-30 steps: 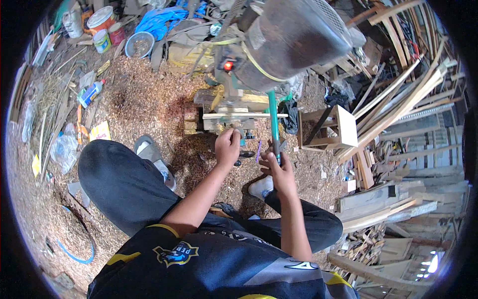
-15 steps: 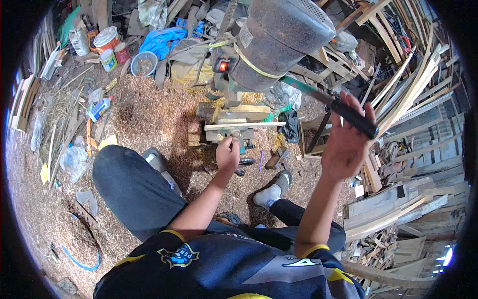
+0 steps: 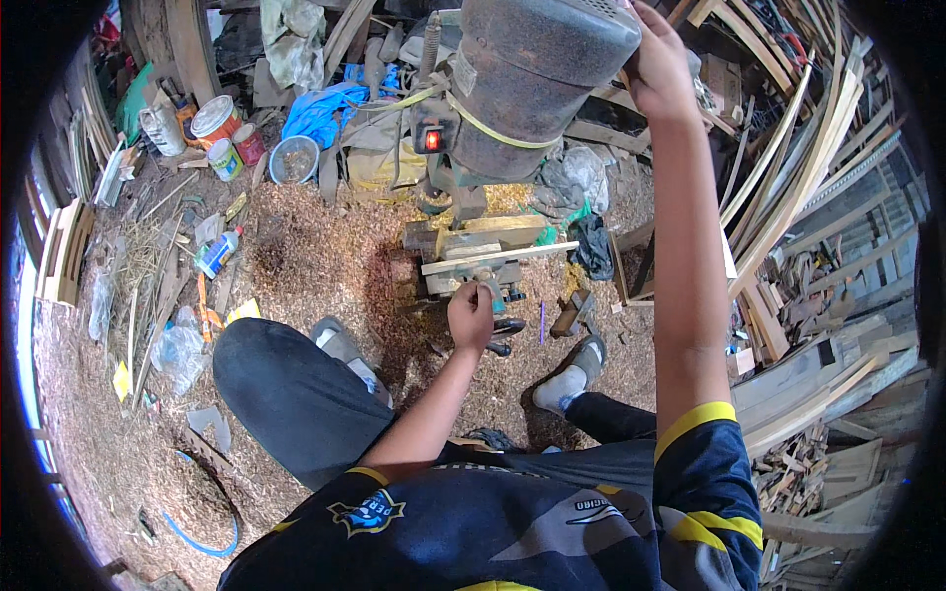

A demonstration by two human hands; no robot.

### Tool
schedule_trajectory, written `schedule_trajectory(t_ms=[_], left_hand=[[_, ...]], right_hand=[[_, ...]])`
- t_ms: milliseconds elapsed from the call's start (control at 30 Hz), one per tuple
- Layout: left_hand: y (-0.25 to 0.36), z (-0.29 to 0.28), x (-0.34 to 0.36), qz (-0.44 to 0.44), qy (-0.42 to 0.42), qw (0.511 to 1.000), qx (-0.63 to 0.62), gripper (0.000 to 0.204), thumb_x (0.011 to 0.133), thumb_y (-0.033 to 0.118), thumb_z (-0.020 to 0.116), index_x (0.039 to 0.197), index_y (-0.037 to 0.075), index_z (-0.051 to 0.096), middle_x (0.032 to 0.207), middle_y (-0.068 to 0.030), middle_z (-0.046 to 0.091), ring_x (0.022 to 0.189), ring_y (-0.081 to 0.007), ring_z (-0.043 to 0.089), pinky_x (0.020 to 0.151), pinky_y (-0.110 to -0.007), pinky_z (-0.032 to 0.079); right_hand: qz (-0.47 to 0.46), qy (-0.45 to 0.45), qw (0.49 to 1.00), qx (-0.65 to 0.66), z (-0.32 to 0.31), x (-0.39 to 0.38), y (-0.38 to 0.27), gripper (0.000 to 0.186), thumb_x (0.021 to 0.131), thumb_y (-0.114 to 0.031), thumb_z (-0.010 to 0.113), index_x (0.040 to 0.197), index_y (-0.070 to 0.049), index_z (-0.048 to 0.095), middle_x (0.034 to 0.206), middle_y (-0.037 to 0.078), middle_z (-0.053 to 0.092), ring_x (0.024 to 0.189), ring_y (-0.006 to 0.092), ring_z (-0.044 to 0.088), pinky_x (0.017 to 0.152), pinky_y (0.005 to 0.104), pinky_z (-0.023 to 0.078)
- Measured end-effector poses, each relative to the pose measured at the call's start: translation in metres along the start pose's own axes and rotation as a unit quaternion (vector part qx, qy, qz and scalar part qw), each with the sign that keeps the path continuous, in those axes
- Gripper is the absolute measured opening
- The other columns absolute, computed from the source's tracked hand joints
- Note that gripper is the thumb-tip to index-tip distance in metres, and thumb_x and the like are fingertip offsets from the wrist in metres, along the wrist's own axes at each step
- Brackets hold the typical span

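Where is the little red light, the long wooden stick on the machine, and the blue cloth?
Red light [image 3: 432, 139], head view: middle of the glowing switch on the machine.
Wooden strip [image 3: 498, 258], head view: middle of its length, above the left hand [image 3: 471, 315].
Blue cloth [image 3: 325, 108], head view: centre of the crumpled heap.

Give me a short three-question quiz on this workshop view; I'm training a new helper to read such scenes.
1. True or false: the left hand rests at the wooden strip on the low machine bed.
2. Where is the right hand? A) on the floor B) raised beside the grey motor housing C) on the knee
3. What colour is the lit switch on the machine?

Key: 1 true; 2 B; 3 red.
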State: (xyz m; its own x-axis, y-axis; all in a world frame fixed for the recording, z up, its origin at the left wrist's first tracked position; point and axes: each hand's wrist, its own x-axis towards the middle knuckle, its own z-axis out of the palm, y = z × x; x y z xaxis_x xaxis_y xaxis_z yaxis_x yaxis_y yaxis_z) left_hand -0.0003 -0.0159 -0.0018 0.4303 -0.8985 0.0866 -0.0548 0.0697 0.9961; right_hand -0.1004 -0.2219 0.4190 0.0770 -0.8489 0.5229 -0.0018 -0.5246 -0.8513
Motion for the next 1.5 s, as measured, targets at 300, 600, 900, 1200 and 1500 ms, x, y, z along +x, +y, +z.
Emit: schedule_trajectory(t_ms=[300,600,900,1200,1500], left_hand=[[0.001,-0.010,0.002,0.007,0.015,1.000,0.004,0.025,0.100,0.015,0.058,0.082,-0.002,0.062,0.072,-0.0120,0.061,0.069,-0.0192,0.059,0.068,-0.033,0.046],[0.016,-0.003,0.002,-0.002,0.004,1.000,-0.012,0.026,0.101,0.014,0.058,0.083,-0.003,0.064,0.078,-0.0118,0.065,0.073,-0.0211,0.063,0.071,-0.034,0.048],[0.024,-0.001,0.002,-0.009,-0.019,1.000,-0.013,0.024,0.100,0.010,0.057,0.082,-0.003,0.063,0.077,-0.0112,0.063,0.074,-0.0195,0.062,0.071,-0.033,0.049],[0.018,-0.010,0.002,-0.028,-0.007,1.000,-0.002,0.023,0.100,0.008,0.057,0.080,-0.003,0.061,0.077,-0.0113,0.061,0.074,-0.0203,0.062,0.070,-0.034,0.048],[0.020,0.000,0.002,-0.003,-0.025,0.999,0.022,0.016,0.093,0.007,0.062,0.082,-0.004,0.057,0.078,-0.0154,0.054,0.070,-0.0292,0.059,0.065,-0.038,0.047]], right_hand=[[0.140,0.237,0.953,-0.127,-0.035,-0.262,0.241,0.014,0.104,-0.016,0.061,0.106,-0.003,0.064,0.095,0.005,0.067,0.082,0.0134,0.060,0.077,0.0308,0.050],[0.320,-0.056,0.827,-0.459,-0.048,-0.543,0.407,0.056,0.098,-0.025,0.059,0.145,0.001,0.044,0.145,0.034,0.044,0.135,0.0486,0.044,0.113,0.0531,0.035],[0.442,-0.128,0.804,-0.376,-0.035,-0.576,0.451,0.089,0.103,-0.057,0.045,0.167,-0.009,0.004,0.170,0.031,-0.008,0.158,0.0485,-0.005,0.126,0.0575,0.001],[0.493,-0.081,0.788,-0.360,0.003,-0.541,0.402,0.103,0.099,-0.071,0.044,0.167,-0.010,-0.002,0.170,0.031,-0.011,0.157,0.0502,-0.009,0.125,0.0586,-0.003],[0.553,0.041,0.760,-0.339,0.000,-0.509,0.390,0.105,0.097,-0.064,0.055,0.167,-0.010,-0.002,0.168,0.034,-0.010,0.158,0.0463,-0.008,0.127,0.0550,0.001]])
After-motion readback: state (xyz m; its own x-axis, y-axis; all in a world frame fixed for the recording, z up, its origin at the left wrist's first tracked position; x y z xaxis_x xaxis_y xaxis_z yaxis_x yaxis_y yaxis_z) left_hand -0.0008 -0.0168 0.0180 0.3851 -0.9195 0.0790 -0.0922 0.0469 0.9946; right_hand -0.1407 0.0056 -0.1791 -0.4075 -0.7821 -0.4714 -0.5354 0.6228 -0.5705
